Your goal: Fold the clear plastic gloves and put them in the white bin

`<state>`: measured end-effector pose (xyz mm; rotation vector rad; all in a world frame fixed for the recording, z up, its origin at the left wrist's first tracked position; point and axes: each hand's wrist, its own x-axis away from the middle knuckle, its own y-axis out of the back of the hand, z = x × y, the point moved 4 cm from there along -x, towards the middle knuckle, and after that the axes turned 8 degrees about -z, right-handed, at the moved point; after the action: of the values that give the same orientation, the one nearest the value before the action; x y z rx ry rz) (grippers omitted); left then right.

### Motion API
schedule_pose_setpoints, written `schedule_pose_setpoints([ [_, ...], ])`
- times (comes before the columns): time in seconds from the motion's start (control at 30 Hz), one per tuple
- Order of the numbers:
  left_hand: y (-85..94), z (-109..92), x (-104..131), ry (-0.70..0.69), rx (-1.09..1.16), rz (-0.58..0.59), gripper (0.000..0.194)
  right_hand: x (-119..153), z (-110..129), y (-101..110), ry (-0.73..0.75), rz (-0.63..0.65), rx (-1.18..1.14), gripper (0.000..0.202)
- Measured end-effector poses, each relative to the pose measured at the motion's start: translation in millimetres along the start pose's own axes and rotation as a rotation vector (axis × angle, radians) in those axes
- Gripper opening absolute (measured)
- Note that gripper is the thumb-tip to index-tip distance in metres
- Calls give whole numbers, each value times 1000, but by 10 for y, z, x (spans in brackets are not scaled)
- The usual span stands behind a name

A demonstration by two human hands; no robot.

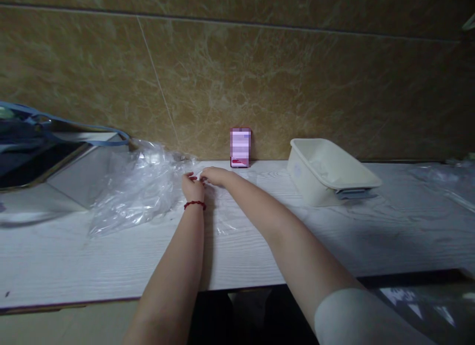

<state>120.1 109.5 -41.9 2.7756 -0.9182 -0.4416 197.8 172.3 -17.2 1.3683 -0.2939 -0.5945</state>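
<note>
My left hand point(193, 187), with a red bead bracelet point(195, 205) at the wrist, is over the table close to the wall. Its fingers are partly curled and meet those of my right hand point(214, 176), which comes in from the right with its fingers pinched together. What lies between the fingertips is too small to make out. Beneath and beside the hands a thin clear plastic sheet or bag point(227, 221) lies flat on the white wood-grain table point(245, 266). A heap of crumpled clear plastic bags point(144, 186) is just left of my left hand.
A phone point(240, 148) with a lit screen leans against the brown tiled wall point(222, 77). To the right stands a cream plastic bin point(315, 181) with small clear pieces inside. A white box point(85, 172) with a blue strap is at left; more clear plastic point(452, 181) lies far right.
</note>
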Motion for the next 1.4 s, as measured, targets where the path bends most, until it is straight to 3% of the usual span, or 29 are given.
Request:
schedule_pose_setpoints([
  [0.1,20,-1,-2,3,4,-11,37,2,-24,3,4,18,-8,20],
  [0.47,-54,127,-65,48,50,50,34,151,6,99,18,-159,-80,13],
  [0.7,13,-5,-1,18,-28,240,26,359,20,366,0,-203,-224,22],
  [0.77,36,-65,68,-27,-86,320,27,445,33,460,18,-226,-210,26],
  [0.93,8,-201,328,-303,-417,590,61,652,-11,565,48,-219,-148,25],
  [1.07,12,-270,406,-376,-487,647,43,831,-124,555,45,-284,-157,17],
  [1.23,-20,-286,463,-422,-433,868,27,1042,-289,501,-53,-359,-202,15],
  [1.4,-36,-289,435,-537,-499,845,28,1176,-383,425,-84,-340,-264,20],
])
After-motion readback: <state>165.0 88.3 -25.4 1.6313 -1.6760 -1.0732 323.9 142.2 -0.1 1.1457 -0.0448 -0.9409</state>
